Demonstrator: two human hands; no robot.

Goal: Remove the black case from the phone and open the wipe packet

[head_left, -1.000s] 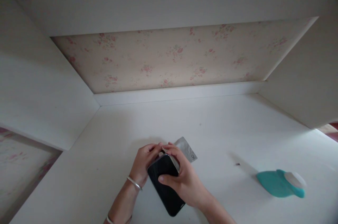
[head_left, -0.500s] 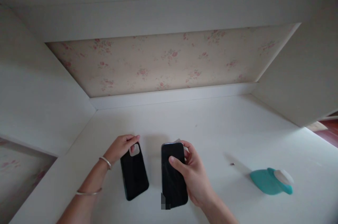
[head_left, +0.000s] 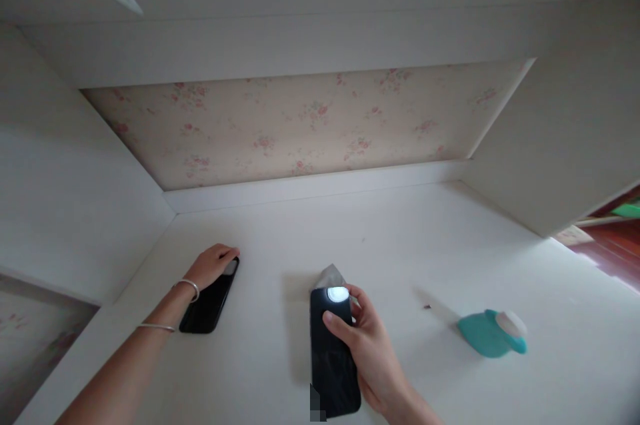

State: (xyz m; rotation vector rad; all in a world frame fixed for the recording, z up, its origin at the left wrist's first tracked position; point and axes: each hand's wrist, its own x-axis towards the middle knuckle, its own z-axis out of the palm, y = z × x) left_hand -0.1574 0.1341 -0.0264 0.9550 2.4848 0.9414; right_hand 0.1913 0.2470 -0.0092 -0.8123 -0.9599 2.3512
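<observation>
My right hand (head_left: 373, 348) grips a black smartphone (head_left: 334, 358) by its right edge, thumb across the screen. A bright patch of reflected light shows at the phone's top. Just behind the phone, a small grey-white object (head_left: 331, 275) is partly hidden; I cannot make out what it is. Toward the left of the white desktop, my left hand (head_left: 213, 267) has its fingers closed on the top end of a black phone case (head_left: 213, 305). The case lies on or very near the surface, its camera cutout partly covered by the hand.
A teal bottle with a white part (head_left: 493, 333) lies on the desktop (head_left: 390, 265) at the right. A tiny dark bit (head_left: 427, 307) is left of it. White side panels and a back ledge (head_left: 320, 186) enclose the desk, with floral wallpaper (head_left: 310, 125) behind.
My left hand has carried the phone case leftward and lowered it. The phone in my right hand has shifted slightly down the view, uncovering more of the grey-white object. The camera view has shifted a little.
</observation>
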